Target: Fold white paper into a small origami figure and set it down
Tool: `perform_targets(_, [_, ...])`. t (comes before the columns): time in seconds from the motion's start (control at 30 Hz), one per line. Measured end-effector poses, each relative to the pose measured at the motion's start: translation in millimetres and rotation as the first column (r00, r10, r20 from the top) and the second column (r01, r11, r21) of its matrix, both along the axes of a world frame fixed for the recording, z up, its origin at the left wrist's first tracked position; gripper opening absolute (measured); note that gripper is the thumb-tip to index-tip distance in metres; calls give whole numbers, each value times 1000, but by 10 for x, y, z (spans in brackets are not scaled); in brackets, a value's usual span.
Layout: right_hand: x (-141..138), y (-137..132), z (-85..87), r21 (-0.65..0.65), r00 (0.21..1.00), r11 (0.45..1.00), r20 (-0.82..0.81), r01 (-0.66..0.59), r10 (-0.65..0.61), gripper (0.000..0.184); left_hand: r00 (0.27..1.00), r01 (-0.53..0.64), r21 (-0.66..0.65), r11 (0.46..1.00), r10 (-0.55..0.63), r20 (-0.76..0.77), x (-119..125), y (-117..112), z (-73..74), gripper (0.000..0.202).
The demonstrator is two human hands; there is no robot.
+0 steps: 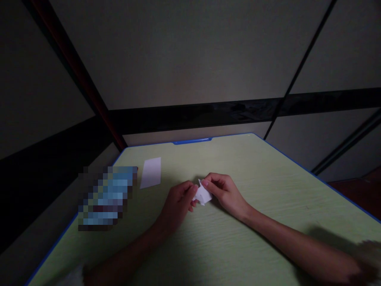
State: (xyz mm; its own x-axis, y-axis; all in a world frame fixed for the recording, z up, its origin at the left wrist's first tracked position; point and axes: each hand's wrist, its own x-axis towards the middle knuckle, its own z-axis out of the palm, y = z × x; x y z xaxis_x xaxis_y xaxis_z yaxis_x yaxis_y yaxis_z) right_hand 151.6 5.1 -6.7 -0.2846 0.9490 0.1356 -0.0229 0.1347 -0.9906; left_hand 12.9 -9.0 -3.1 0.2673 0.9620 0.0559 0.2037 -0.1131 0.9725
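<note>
1. So the left hand (179, 198) has its thumb and fingers pinched on the left side of a small folded white paper (204, 196).
2. The right hand (225, 195) is gripping that same paper too, thumb and fingertips up by its top right edge.
3. The paper's kinda crumpled-looking, with a pointy bit sticking up between the hands, and it's over the middle of a pale green desk (253, 171) with blue edging. Can't tell if it touches the surface.
4. A flat white sheet (151, 173) lies near the far left corner.
5. Just left of that there's a bluish pixelated item (110, 198), too blurred to make out.
6. Behind it all: big dull panels (193, 59) with a black band (190, 118) across.
</note>
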Motion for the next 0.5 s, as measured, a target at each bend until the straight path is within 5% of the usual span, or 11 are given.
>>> perform_targets(0.2, [25, 4, 8, -30, 998, 999, -45, 33, -35, 28, 999, -27, -27, 999, 26, -39, -13, -12, -5, 29])
perform_targets(0.33, [-13, -29, 38, -44, 993, 999, -115, 15, -20, 22, 989, -129, 104, 986, 135, -55, -33, -36, 0, 29])
perform_targets(0.5, [-50, -55, 70, -84, 966, 995, -252, 45, -65, 43, 984, -174, 143, 974, 166, 65, -21, -42, 21, 29])
